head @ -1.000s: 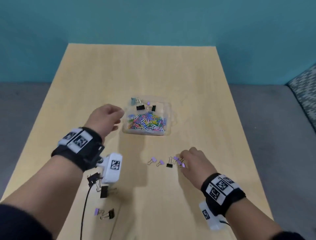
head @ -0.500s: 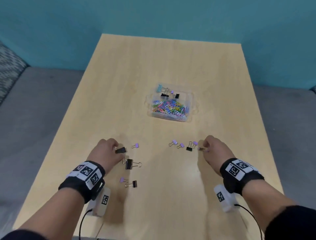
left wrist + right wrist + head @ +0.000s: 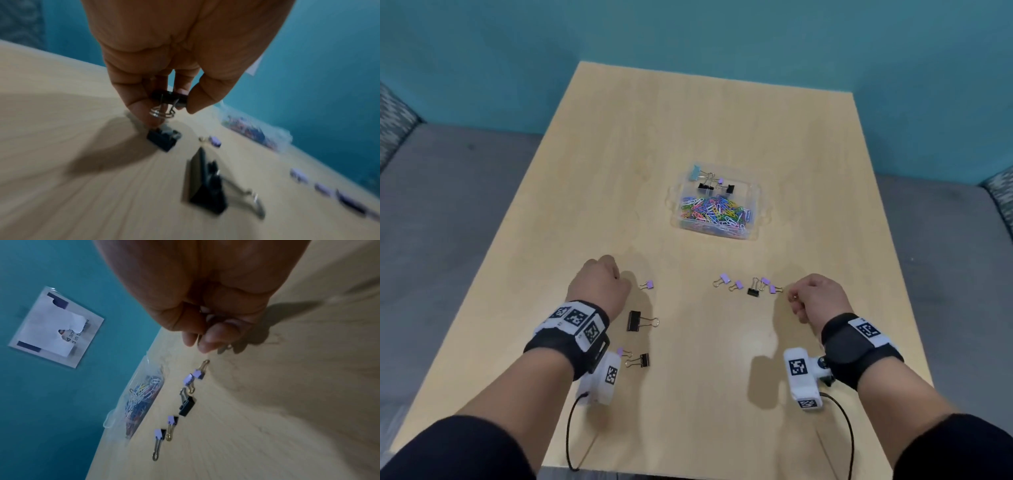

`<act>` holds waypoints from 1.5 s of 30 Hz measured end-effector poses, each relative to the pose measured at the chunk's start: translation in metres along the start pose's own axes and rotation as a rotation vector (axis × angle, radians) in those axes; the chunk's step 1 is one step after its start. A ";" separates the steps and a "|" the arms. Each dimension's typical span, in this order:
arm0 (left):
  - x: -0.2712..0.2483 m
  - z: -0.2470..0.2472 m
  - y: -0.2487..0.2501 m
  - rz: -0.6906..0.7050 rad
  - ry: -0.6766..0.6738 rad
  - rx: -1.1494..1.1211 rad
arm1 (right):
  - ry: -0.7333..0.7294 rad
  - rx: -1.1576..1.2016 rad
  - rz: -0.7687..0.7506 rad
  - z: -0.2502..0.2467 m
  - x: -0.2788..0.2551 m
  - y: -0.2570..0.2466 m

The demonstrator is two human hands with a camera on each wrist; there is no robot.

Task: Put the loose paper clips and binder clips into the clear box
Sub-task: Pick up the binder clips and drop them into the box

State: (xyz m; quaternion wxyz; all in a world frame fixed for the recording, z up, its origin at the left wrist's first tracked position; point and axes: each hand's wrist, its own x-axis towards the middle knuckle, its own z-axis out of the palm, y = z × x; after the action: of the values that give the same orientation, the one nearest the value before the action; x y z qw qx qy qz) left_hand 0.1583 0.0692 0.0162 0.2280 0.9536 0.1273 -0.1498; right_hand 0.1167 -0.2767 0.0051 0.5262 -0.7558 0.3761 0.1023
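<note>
The clear box (image 3: 756, 192) stands mid-table and holds coloured paper clips and a few binder clips. My left hand (image 3: 602, 281) hovers at the near left. In the left wrist view it (image 3: 169, 105) pinches a black binder clip (image 3: 168, 97) just above another small black clip (image 3: 162, 140) on the table. A large black clip (image 3: 635, 321), a purple clip (image 3: 649, 284) and two small clips (image 3: 642, 360) lie beside it. My right hand (image 3: 796, 301) pinches a small binder clip, mostly hidden by the fingers (image 3: 213, 337). It is at the right end of a row of purple and black clips (image 3: 753, 291).
The wooden table (image 3: 688, 120) ends close to my forearms at the near edge. Grey floor lies on both sides and a teal wall behind. A paper sheet (image 3: 55, 327) hangs on the wall. Camera cables trail from both wrists.
My left hand came back from the box to the near-left clips and picked up a black clip. My right hand drew back slightly from the row with a small clip.
</note>
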 end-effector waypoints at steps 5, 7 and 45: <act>0.001 -0.022 -0.036 -0.264 0.080 -0.622 | -0.044 -0.224 -0.113 0.010 0.006 -0.006; -0.003 -0.025 -0.043 -0.259 0.087 -0.538 | -0.075 -0.380 -0.171 0.015 0.003 -0.010; 0.105 -0.032 0.123 -0.357 -0.338 -1.246 | -0.330 0.917 0.256 0.021 0.069 -0.130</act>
State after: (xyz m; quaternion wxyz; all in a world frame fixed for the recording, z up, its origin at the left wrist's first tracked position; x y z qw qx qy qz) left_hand 0.3004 -0.0034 0.0558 0.7246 0.5715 0.3083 -0.2309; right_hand 0.2574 -0.2692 0.0519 0.8399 -0.3684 0.3835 0.1084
